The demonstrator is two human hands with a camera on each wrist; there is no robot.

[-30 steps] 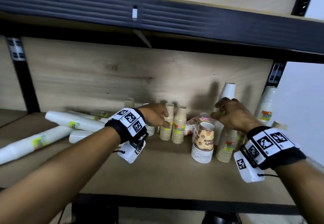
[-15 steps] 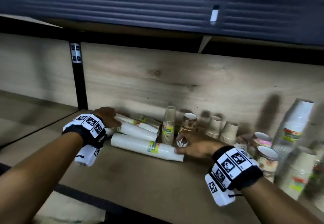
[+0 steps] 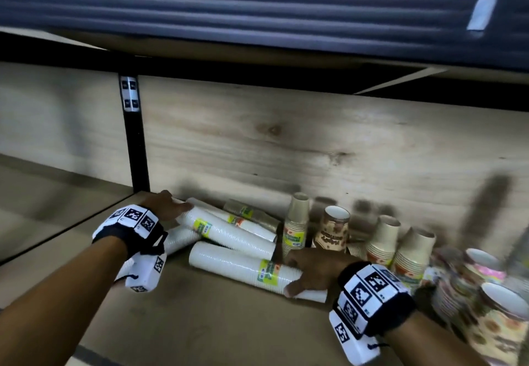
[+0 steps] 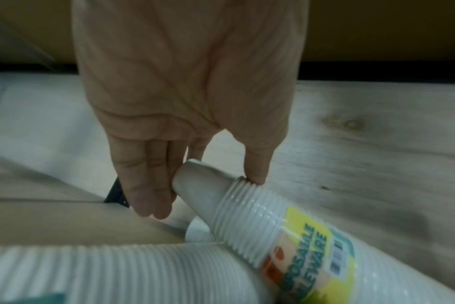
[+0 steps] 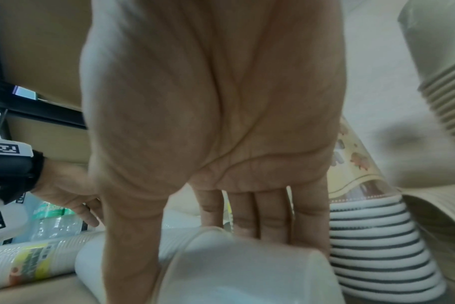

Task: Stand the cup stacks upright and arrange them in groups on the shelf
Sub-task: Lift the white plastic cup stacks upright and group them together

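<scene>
My left hand (image 3: 164,208) reaches to the far left end of the pile of fallen white cup stacks on the wooden shelf (image 3: 200,322), and my fingers (image 4: 146,185) and thumb close around the narrow closed end of the upper white stack (image 3: 229,229), which lies slanted across the others with its yellow-green label facing up. My right hand (image 3: 313,269) is lower and nearer to me, curled over the right end of the front white stack (image 3: 243,267); the thumb runs down the near side and the fingers wrap over the top of the end cup, so I have hold of it while it lies flat on the board. Behind these two, another white stack (image 3: 252,227) and a tan stack (image 3: 252,215) lie on their sides against the wooden back panel (image 3: 286,151). To the right, several stacks already stand: a tall tan stack (image 3: 296,229), a brown patterned stack (image 3: 332,232) just beside my right hand, and two shorter tan stacks (image 3: 400,247) leaning a little. Further right stand colourful printed cups (image 3: 486,294), blurred at the edge of my view. A black upright post (image 3: 134,151) divides the shelf to the left of my left hand.
</scene>
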